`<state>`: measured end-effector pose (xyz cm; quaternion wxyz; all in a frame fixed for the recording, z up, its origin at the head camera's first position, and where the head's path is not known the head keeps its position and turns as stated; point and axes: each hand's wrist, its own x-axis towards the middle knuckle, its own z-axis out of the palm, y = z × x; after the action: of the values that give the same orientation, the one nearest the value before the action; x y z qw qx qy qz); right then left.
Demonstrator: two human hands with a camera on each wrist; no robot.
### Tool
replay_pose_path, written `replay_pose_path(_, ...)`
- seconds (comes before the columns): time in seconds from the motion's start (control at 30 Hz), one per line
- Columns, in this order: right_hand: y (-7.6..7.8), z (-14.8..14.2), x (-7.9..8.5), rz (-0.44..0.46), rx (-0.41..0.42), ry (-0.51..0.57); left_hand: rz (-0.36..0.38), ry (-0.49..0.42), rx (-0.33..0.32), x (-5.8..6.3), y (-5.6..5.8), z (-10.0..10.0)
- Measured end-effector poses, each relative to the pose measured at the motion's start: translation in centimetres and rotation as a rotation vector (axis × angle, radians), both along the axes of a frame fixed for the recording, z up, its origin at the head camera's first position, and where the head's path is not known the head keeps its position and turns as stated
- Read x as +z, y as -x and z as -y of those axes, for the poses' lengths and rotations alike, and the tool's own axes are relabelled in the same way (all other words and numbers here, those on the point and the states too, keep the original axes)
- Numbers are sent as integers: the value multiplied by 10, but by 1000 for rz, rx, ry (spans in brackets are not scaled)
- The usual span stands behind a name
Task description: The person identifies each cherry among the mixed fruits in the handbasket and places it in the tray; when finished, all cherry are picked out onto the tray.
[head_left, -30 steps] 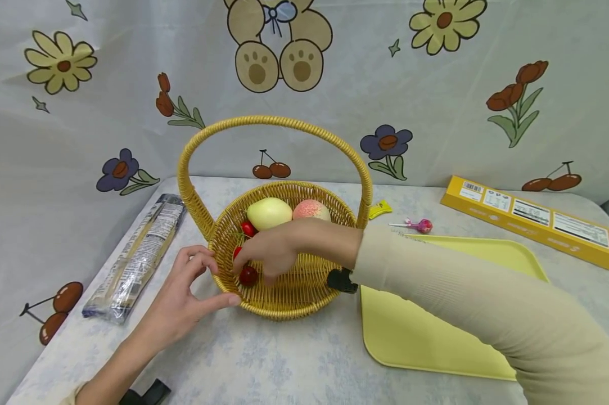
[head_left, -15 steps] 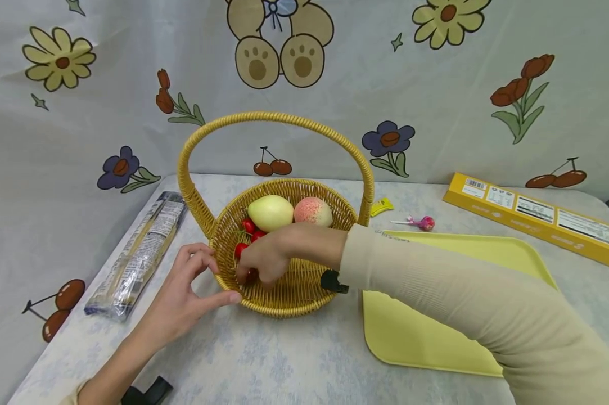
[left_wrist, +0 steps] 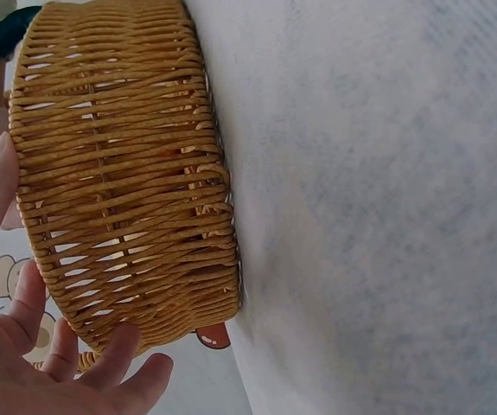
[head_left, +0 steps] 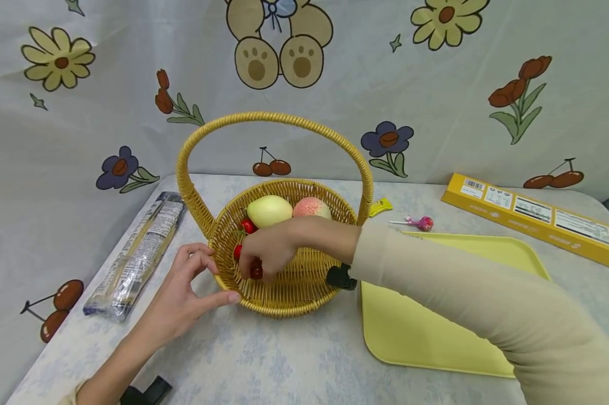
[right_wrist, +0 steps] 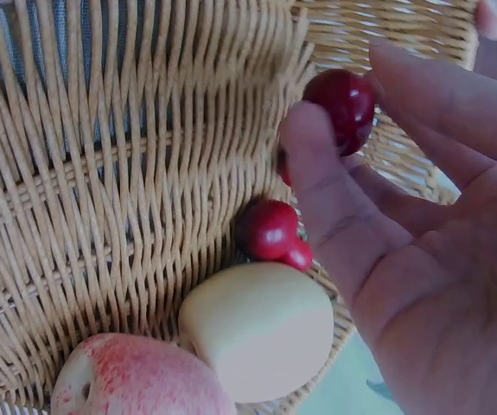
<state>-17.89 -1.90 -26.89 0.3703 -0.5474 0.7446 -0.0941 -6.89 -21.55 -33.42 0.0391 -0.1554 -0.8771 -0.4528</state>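
While the left hand (head_left: 183, 289) held the basket (head_left: 284, 311), likely to steady it, the right hand (head_left: 270, 250), nearby inside, pinched a dark cherry (right_wrist: 345, 102), lifted or resting I couldn't tell.

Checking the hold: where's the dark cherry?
The dark cherry is upper right in the right wrist view, pinched by the right hand, near brighter cherries in the basket.

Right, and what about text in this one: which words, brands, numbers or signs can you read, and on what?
Nothing is clear enough to quote.
Long yellow box: barcode, white printed panels and larger white lettering, all too small or blurred.
Plastic packet: dense fine print, too small.
Yellow candy wrapper: marks, illegible.
Cream sleeve: small lettering near the cuff, illegible.
Wicker basket, dark red cherry: no text visible.
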Motion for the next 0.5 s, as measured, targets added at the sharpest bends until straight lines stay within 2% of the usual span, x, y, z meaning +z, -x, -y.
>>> replay_pose_path(0.07, 1, -7, 2, 18, -37, 50, 11, 0, 3, 0, 0, 0)
replay_pose_path(0.13, 0, -13, 5, -8, -56, 107, 24, 0, 10, 0, 0, -1)
replay_pose_path(0.3, -8, -35, 11, -179, -43, 262, 43, 1, 13, 0, -1, -1)
replay_pose_path(0.4, -14, -51, 13, -230, -104, 308, 38, 7, 9, 0, 0, 0)
replay_pose_path(0.5, -20, -66, 15, -239, -182, 337, 36, 14, 5, -1, 1, 0)
